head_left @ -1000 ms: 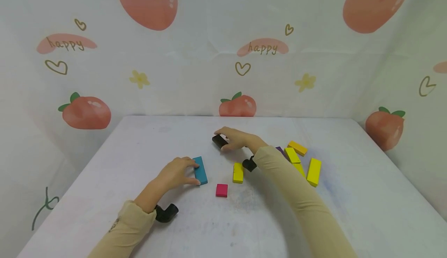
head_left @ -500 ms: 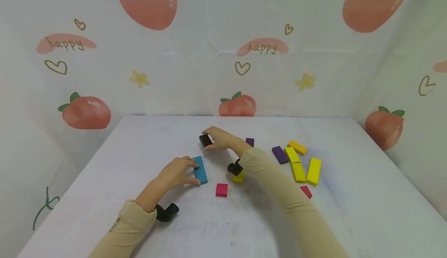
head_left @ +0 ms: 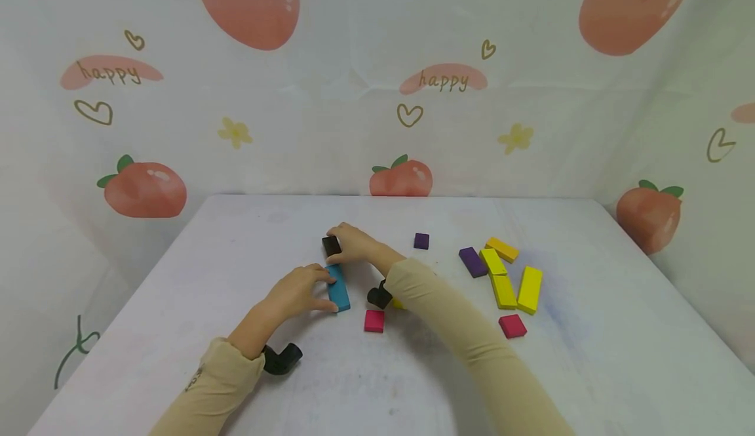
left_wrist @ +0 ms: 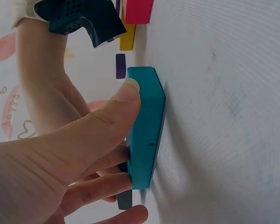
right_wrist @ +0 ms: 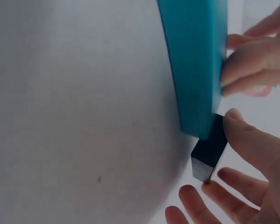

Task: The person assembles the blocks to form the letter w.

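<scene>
In the head view my left hand (head_left: 295, 295) holds a flat blue block (head_left: 340, 293) lying on the table, thumb at its near end and fingertips at the far part. The left wrist view shows the thumb pressed to the side of this blue block (left_wrist: 149, 126). My right hand (head_left: 356, 244) pinches a small black block (head_left: 331, 246) between thumb and fingers, just beyond the blue one's far end. Seen from the right wrist, the black block (right_wrist: 210, 147) sits right at the blue block's end; whether they touch is hard to tell.
A red square block (head_left: 374, 321) lies right of the blue one, and a yellow block (head_left: 398, 304) is mostly hidden by the right wrist's camera. A small purple block (head_left: 421, 241) is farther back. Several yellow blocks, a purple block (head_left: 473, 262) and a red block (head_left: 512, 326) lie at right.
My right hand has carried the black block leftward and then nearer, to the blue block's far end. Blocks formerly behind the right arm now show. The left hand has stayed on the blue block.
</scene>
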The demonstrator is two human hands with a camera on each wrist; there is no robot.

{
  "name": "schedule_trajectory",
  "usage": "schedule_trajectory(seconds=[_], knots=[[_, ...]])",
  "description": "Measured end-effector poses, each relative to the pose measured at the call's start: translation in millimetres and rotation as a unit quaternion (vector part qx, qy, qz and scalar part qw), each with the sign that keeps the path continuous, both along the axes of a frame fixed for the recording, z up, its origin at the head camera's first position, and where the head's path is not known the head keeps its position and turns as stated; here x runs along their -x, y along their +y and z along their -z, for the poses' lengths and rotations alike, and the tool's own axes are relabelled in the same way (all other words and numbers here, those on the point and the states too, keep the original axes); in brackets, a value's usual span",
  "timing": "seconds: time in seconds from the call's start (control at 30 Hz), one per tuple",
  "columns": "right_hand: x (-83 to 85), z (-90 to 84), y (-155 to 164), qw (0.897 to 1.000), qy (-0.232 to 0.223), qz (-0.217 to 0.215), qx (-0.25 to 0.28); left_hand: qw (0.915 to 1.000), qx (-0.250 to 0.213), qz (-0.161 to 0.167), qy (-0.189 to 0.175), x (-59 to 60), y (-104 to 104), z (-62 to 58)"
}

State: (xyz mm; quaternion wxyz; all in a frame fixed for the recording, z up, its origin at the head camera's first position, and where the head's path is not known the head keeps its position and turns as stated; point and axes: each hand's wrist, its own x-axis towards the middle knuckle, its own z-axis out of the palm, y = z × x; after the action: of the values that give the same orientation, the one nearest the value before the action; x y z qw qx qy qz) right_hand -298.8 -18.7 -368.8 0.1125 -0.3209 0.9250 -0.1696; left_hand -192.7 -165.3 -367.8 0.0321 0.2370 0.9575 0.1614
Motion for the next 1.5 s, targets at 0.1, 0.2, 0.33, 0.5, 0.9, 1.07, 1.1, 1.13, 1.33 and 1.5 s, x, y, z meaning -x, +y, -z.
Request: schedule_trajectory(seconds=[0.1, 0.2, 0.33, 0.5, 0.9, 1.07, 1.1, 1.13, 1.33, 1.5], knots=[[-2.2, 0.8, -3.4, 1.0, -0.003, 0.002, -0.006, 1.0, 0.001, 0.0, -0.001, 0.4, 0.0, 0.7], [-4.1, 0.5, -5.9, 1.0, -0.007, 0.003, -0.004, 1.0, 0.005, -0.002, -0.005, 0.8, 0.0, 1.2], [-5.5, 1.2, -8.0, 1.0, -0.012, 0.005, 0.0, 0.9999, 0.004, -0.004, -0.012, 0.9, 0.5, 1.2], [-5.6, 2.8, -8.7, 1.0, -0.023, 0.016, 0.002, 0.9999, 0.0, -0.006, -0.014, 1.0, 0.5, 1.4], [-7.8, 1.1, -6.5, 0.999, -0.04, 0.014, 0.012, 0.9996, -0.011, -0.016, -0.022, 1.0, 1.8, 1.7], [-9.1, 0.1, -5.8, 0.999, -0.045, 0.018, 0.016, 0.9995, 0.0, -0.018, -0.024, -0.7, 1.5, 1.3], [-9.0, 0.3, -5.7, 0.999, -0.042, 0.017, 0.017, 0.9995, 0.002, -0.019, -0.024, -0.8, 1.5, 1.2], [-8.7, 0.7, -5.7, 0.999, -0.039, 0.016, 0.017, 0.9995, 0.002, -0.019, -0.024, -0.9, 1.7, 1.0], [-7.7, 1.7, -5.8, 0.999, -0.027, 0.009, 0.019, 0.9995, -0.002, -0.024, -0.022, -1.1, 2.6, 0.7], [-8.1, 1.0, -5.5, 0.999, -0.03, 0.011, 0.026, 0.999, -0.005, -0.032, -0.031, -2.3, 2.5, -0.5]])
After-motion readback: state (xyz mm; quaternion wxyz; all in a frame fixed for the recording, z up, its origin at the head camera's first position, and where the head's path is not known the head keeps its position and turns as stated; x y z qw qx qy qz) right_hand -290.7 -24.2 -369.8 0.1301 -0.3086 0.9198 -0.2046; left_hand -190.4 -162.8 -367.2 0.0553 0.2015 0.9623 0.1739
